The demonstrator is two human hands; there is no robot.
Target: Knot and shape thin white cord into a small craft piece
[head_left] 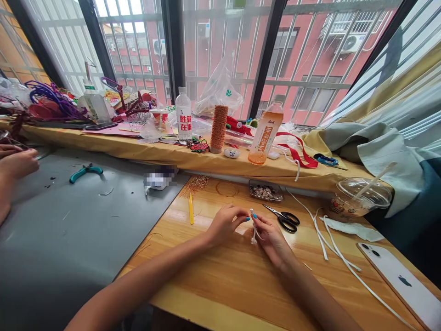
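Above the wooden table, my right hand [274, 239] pinches a short piece of white cord [254, 236] between thumb and fingertips. The cord stands roughly upright, its top end poking above the fingers and its loose strands hanging below. My left hand [225, 225] is just left of it, thumb and forefinger drawn together in a pinch beside the cord's top. Whatever sits between those fingertips is too small to make out. Black-handled scissors [287, 220] lie behind my right hand. Yellow tweezers [191, 209] rest beyond my left hand.
Long white cords [339, 248] and a phone [399, 278] lie on the right, near a plastic cup [347, 202]. A clear tray [265, 191] holds small parts. Teal pliers [86, 171] sit on the grey mat. Bottles line the ledge. Another person's hand [20, 163] is at far left.
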